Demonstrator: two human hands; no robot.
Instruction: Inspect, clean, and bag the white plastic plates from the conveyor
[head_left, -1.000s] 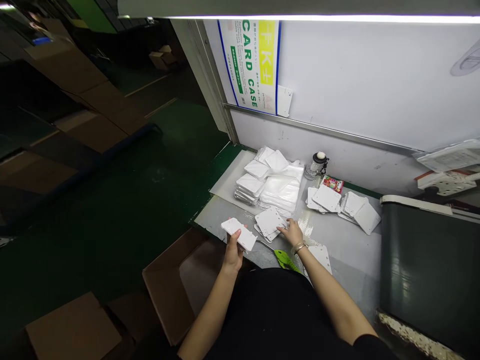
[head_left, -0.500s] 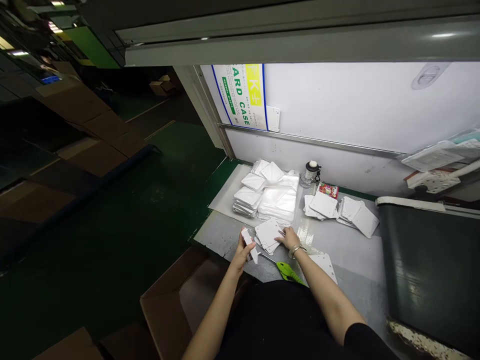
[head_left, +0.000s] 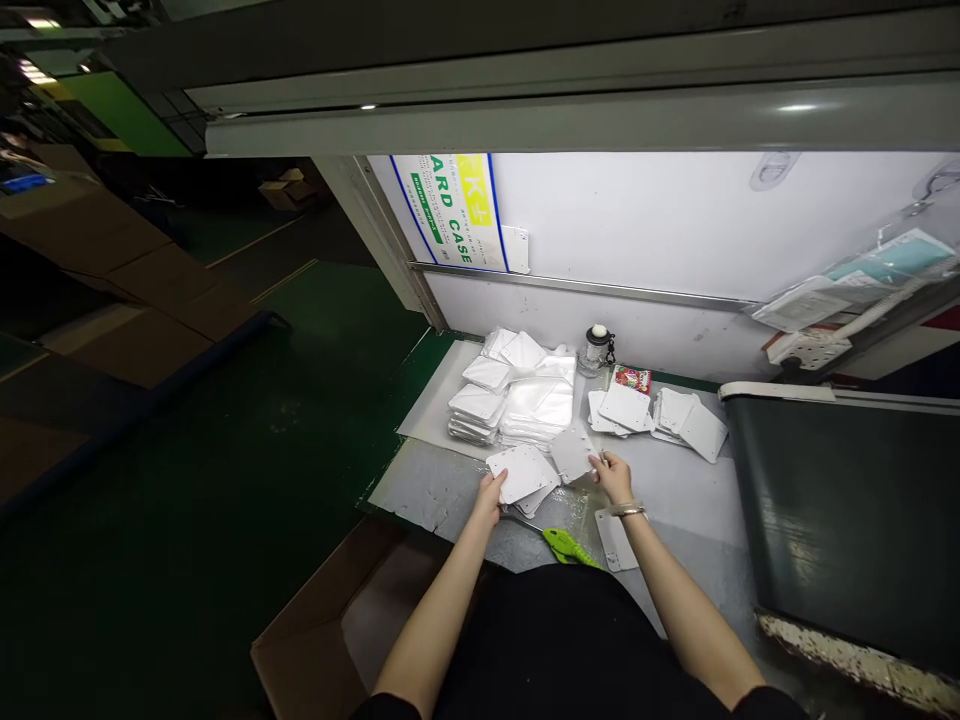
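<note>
My left hand (head_left: 491,495) is closed on the edge of a flat white plate (head_left: 517,472) with rounded corners and small holes. This plate lies over a loose pile of similar plates (head_left: 534,500). Pinched in my right hand (head_left: 613,478) is another white plate (head_left: 573,454), tilted and greyer in the light, to the right of the pile. Near my left wrist lies a tool with a bright green handle (head_left: 568,547) and a thin metal shaft. One more plate (head_left: 615,542) rests on the bench beside my right forearm, which partly hides it.
Behind my hands stand stacked white plates (head_left: 477,402) and clear plastic bags (head_left: 538,398). Further right are a lidded jar (head_left: 596,350), a red packet (head_left: 632,379) and two plate piles. A dark conveyor belt (head_left: 840,500) borders the right; an open carton (head_left: 315,620) sits below left.
My left hand has brought its plate from edge-on to flat over the pile. My right hand has moved right, lifting a plate away from the pile. The view has shifted slightly right.
</note>
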